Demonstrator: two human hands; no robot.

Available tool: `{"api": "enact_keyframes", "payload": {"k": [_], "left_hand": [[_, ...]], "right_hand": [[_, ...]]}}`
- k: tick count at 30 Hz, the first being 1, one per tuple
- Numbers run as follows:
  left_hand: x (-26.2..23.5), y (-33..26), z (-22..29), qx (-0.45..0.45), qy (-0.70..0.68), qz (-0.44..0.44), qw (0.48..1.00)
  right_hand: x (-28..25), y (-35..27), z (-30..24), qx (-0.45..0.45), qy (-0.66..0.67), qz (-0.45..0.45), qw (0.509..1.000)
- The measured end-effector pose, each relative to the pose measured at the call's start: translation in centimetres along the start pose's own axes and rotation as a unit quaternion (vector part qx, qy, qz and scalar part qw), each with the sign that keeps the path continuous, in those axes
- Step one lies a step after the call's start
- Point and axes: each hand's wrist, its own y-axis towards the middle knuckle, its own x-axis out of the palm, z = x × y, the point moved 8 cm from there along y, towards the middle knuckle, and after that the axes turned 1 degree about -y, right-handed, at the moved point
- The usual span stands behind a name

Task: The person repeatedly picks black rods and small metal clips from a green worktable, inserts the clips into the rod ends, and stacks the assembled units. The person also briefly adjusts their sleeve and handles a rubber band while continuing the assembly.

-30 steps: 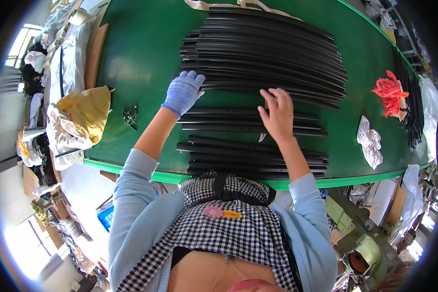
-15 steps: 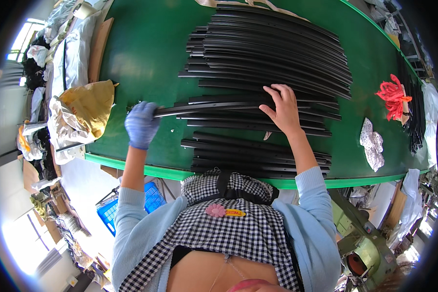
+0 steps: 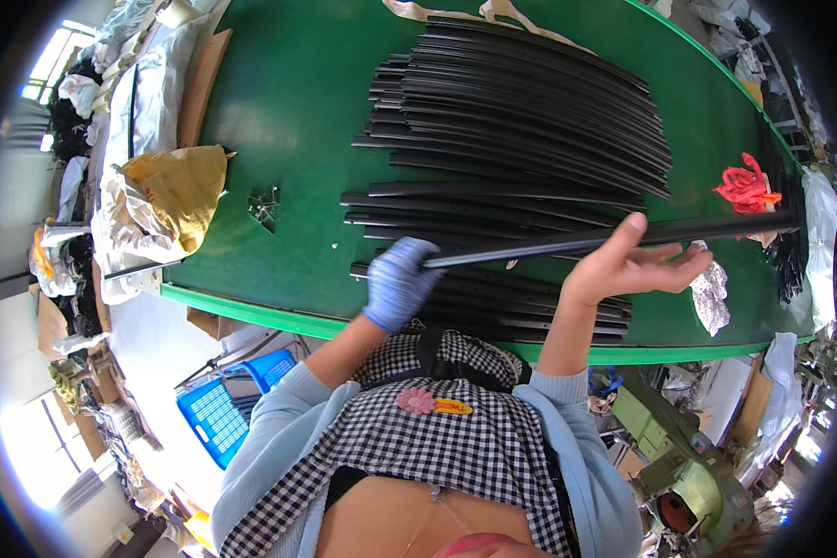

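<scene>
My left hand (image 3: 400, 285), in a blue striped glove, closes round the left end of a long thin black bar (image 3: 521, 249). The bar slants up to the right above the green table. My right hand (image 3: 628, 267), bare, holds the bar past its middle, thumb on top and half-stretched fingers beneath. Beyond my hands lies a large stack of similar black bars (image 3: 530, 102), side by side. A smaller group of loose bars (image 3: 474, 200) lies nearer, and another row of bars (image 3: 511, 299) lies along the near table edge, partly hidden by my left hand.
On the green table (image 3: 298, 93) sit a small pile of metal fasteners (image 3: 264, 207) at left and a tan sack (image 3: 184, 191) on the left edge. Red strips (image 3: 746, 186) and a patterned cloth (image 3: 711, 298) lie at right. A blue crate (image 3: 212, 418) stands below left, a green machine (image 3: 679, 446) below right.
The bar has come up off the group and shifted right, its far end now over the table's right side. My left hand moved right and nearer; my right hand turned palm up under the bar.
</scene>
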Motion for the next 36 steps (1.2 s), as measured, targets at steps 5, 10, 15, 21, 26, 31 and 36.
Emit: {"api": "enact_keyframes", "payload": {"k": [5,10,15,21,26,31,36], "left_hand": [[7.7,-1.5,5.8,0.011,-0.077,-0.204,0.976],[8.4,-3.1,6.0,0.107,-0.06,-0.306,0.944],[4.3,-1.0,7.4,0.201,-0.062,-0.196,0.958],[-0.5,8.1,3.7,0.165,0.084,-0.013,0.983],[0.1,16.3,-1.2,0.15,0.324,-0.041,0.933],[2.8,19.5,-2.5,0.135,0.466,-0.163,0.859],[4.5,20.2,-1.6,0.104,0.485,-0.255,0.83]], "right_hand": [[4.5,1.2,-0.5,0.291,0.423,-0.188,0.837],[8.0,-2.3,-1.5,0.073,0.15,-0.471,0.866],[12.3,-12.1,-1.2,-0.248,0.003,-0.568,0.785],[14.4,-15.5,1.4,-0.299,-0.042,-0.567,0.767],[13.9,-17.4,3.1,-0.302,-0.008,-0.567,0.766],[12.8,-17.2,3.4,-0.205,-0.004,-0.572,0.794],[12.7,-14.9,6.4,0.189,0.19,-0.517,0.813]]}}
